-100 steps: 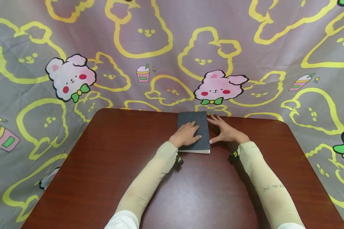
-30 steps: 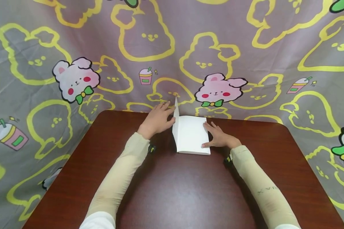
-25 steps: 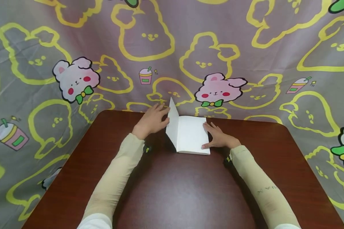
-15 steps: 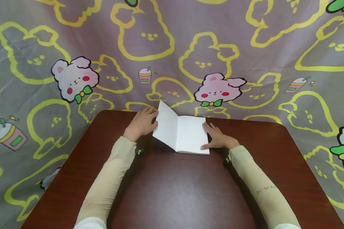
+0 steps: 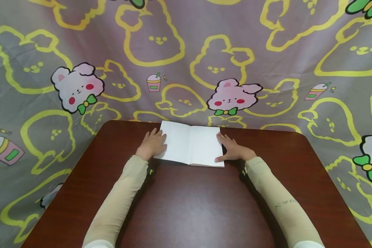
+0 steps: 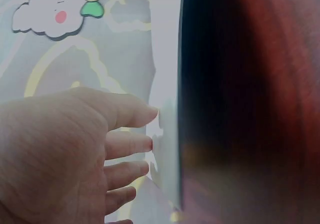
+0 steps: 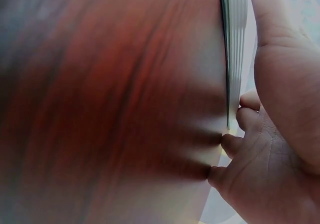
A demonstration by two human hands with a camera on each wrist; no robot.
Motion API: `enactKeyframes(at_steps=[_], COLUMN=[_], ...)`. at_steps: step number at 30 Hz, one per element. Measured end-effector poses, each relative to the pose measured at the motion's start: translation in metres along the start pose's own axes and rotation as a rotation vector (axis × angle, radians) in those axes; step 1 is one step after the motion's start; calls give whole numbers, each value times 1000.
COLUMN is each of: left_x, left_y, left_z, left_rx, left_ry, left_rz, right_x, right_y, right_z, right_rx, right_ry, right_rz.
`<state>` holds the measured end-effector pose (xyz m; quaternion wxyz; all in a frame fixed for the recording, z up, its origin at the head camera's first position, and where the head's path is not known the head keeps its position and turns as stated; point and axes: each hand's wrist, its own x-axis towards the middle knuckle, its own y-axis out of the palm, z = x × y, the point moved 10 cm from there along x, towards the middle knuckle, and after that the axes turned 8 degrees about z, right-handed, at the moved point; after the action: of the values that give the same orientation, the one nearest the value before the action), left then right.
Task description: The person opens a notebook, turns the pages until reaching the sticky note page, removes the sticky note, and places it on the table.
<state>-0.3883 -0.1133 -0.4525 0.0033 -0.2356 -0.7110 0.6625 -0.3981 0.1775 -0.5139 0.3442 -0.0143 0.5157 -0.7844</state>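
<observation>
An open book (image 5: 190, 146) with blank white pages lies at the far middle of the table (image 5: 198, 206). The left hand (image 5: 152, 146) touches the left cover's edge with nearly straight fingers, apparently to keep it flat. The right hand (image 5: 234, 151) lies flat, fingers loose, at the right edge, steadying the page block; neither hand grips anything.

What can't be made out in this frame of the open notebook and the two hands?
- Head view: any writing on the notebook pages; they look washed-out white.
- Head view: the cover, hidden face down on the table.
- Left wrist view: left hand and page edge blurred.
- Right wrist view: right hand cut off by the frame edge.
</observation>
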Motion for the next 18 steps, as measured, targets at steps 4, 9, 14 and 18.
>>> enactKeyframes(at_steps=[4,9,14,18], left_x=[8,18,25,30], left_y=[16,26,33,40], left_z=[-8,-22,-30,-31], left_rx=[-30,-40,-65,-87], left_ry=[38,106,142,130], left_rz=[42,54,59,69], right_x=[0,-2,-2,-3], right_y=[2,1,0,0], right_z=[0,3,5,4], right_rx=[-6,-3,-7,-23], right_ry=[7,5,-1,12], right_rz=[16,17,19,24])
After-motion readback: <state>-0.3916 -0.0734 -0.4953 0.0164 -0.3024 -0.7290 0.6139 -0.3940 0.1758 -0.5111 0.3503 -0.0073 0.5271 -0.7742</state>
